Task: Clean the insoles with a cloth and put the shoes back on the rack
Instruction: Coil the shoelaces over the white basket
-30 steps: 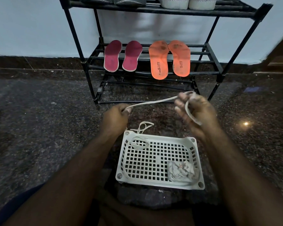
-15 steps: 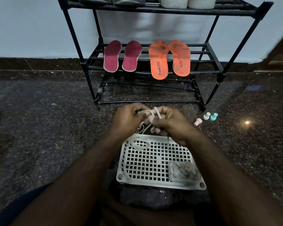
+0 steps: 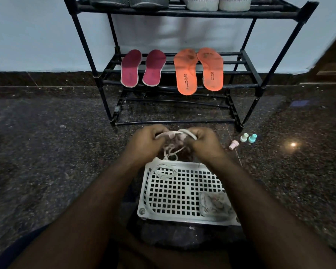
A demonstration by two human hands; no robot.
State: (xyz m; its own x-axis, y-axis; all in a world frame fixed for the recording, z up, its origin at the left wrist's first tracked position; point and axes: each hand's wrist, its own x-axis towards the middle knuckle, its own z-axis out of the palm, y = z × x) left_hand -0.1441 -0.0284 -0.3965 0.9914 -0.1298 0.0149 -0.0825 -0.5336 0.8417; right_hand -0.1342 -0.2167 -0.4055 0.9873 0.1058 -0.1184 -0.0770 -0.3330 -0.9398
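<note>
1. Your left hand [image 3: 146,142] and right hand [image 3: 202,142] are meeting just above the far edge of the white tray [image 3: 144,191], fingers curled, both pinching a white shoelace [image 3: 175,133] that is bridging the two fists.
2. The loose end of that lace is hanging down between your hands and trailing towards the tray's far left corner.
3. A second coiled lace [image 3: 166,171] is lying in the tray's far left corner.
4. The crumpled cloth [image 3: 214,203] is sitting in the tray's near right corner, untouched.
5. The pink insoles [image 3: 143,67] are lying on the left half of the middle shelf of the black rack [image 3: 248,72], and the orange insoles [image 3: 199,70] are lying on the right half, heels overhanging the front bar.
6. The grey shoes [image 3: 128,1] and white shoes [image 3: 217,2] are standing on the top shelf, only partly in view.
7. Three small plastic pieces [image 3: 243,139], pink, white and teal, are resting on the floor [image 3: 47,152] near the rack's front right foot.
</note>
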